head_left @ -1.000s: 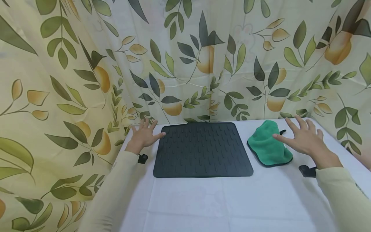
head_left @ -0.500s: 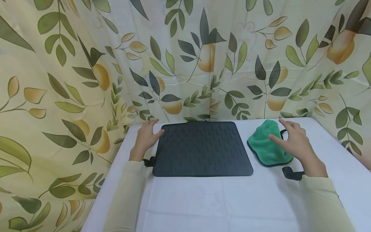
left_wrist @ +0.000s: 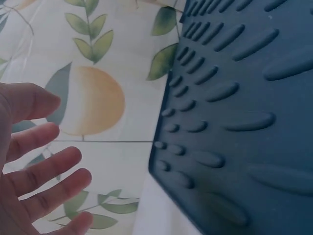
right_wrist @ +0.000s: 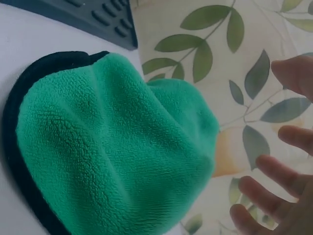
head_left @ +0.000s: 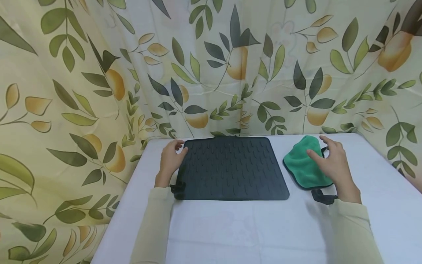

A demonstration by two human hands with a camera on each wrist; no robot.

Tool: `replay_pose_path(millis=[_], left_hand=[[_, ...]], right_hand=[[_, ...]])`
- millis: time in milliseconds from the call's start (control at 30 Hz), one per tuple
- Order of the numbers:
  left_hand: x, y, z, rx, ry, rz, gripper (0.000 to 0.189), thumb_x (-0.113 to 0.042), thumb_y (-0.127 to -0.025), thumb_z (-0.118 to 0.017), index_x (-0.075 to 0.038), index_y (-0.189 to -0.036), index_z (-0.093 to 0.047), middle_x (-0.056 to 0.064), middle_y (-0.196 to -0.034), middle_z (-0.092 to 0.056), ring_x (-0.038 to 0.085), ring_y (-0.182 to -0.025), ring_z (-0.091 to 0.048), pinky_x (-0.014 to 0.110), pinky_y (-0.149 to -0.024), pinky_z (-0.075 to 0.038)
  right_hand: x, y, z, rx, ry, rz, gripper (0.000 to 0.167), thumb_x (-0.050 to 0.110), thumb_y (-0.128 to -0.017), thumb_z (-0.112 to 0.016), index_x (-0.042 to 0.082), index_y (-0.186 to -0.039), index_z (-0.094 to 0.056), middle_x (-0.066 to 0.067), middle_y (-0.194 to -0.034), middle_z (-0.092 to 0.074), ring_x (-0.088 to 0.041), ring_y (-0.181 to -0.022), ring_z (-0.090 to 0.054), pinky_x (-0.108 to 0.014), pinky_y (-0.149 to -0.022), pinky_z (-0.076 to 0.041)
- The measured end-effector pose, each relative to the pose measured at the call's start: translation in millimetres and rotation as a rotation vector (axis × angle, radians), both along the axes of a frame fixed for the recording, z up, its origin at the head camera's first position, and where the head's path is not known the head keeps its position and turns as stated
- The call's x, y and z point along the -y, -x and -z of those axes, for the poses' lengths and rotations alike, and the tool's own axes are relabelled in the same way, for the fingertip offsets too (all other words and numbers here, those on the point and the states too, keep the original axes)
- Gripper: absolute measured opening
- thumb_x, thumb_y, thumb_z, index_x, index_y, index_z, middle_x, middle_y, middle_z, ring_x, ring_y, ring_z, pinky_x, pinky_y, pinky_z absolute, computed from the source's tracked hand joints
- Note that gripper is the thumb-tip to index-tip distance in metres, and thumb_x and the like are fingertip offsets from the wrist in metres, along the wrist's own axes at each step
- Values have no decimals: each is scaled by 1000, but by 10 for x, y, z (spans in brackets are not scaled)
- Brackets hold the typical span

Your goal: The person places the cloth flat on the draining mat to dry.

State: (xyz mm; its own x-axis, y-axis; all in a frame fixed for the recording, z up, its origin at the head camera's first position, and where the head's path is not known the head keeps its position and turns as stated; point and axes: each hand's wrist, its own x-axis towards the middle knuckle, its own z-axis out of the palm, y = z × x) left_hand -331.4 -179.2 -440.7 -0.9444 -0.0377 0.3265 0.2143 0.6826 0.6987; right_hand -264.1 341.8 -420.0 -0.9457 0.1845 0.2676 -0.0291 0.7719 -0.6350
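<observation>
A dark rubber mat [head_left: 230, 168] with rows of raised oval ridges lies flat on the white-covered table. My left hand [head_left: 169, 158] is beside the mat's left edge, fingers loosely bent and holding nothing; the left wrist view shows the fingers [left_wrist: 51, 171] spread, apart from the mat's corner. Right of the mat, a fluffy green cloth [head_left: 301, 167] with black edging sits bunched, a small black loop at its far right side. My right hand [head_left: 335, 165] is just over the cloth's right side, thumb overlapping it in the head view. In the right wrist view its fingers [right_wrist: 274, 176] are parted, gripping nothing.
The white tablecloth [head_left: 247, 231] stretches in front of the mat. A curtain [head_left: 217, 73] printed with leaves and fruit hangs behind the table and along its left side. Each wrist wears a black strap with a small device.
Both hands have moved inward, the left towards the mat's edge and the right towards the cloth. Their fingers have gone from widely spread to more relaxed. Mat and cloth stay put.
</observation>
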Motion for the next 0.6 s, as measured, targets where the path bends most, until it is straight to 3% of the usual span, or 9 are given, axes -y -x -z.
replay_pose_path(millis=[133, 300, 600], left_hand=[[-18, 13, 36, 16, -2, -8, 35, -26, -98, -67, -8, -127, -66, 17, -119, -69, 35, -113, -63, 51, -96, -49], [-10, 35, 88, 37, 33, -37, 34, -26, -98, -67, -8, -127, -66, 17, -117, -69, 34, -110, -64, 50, -92, -50], [15, 6, 183, 225, 177, -141, 35, -29, -97, -66, -10, -126, -67, 14, -112, -72, 33, -95, -68, 49, -78, -54]], right_hand=[[-8, 35, 43, -13, 18, 4, 76, 35, -102, -59, -4, -158, -26, -42, -148, -33, -59, -132, -34, -74, -100, -33], [-12, 78, 145, 43, 4, -12, 79, 40, -103, -57, -4, -159, -23, -45, -148, -27, -63, -133, -32, -77, -101, -32], [-11, 86, 382, 134, -35, 1, 83, 42, -102, -57, -5, -159, -18, -50, -148, -18, -71, -131, -25, -81, -99, -30]])
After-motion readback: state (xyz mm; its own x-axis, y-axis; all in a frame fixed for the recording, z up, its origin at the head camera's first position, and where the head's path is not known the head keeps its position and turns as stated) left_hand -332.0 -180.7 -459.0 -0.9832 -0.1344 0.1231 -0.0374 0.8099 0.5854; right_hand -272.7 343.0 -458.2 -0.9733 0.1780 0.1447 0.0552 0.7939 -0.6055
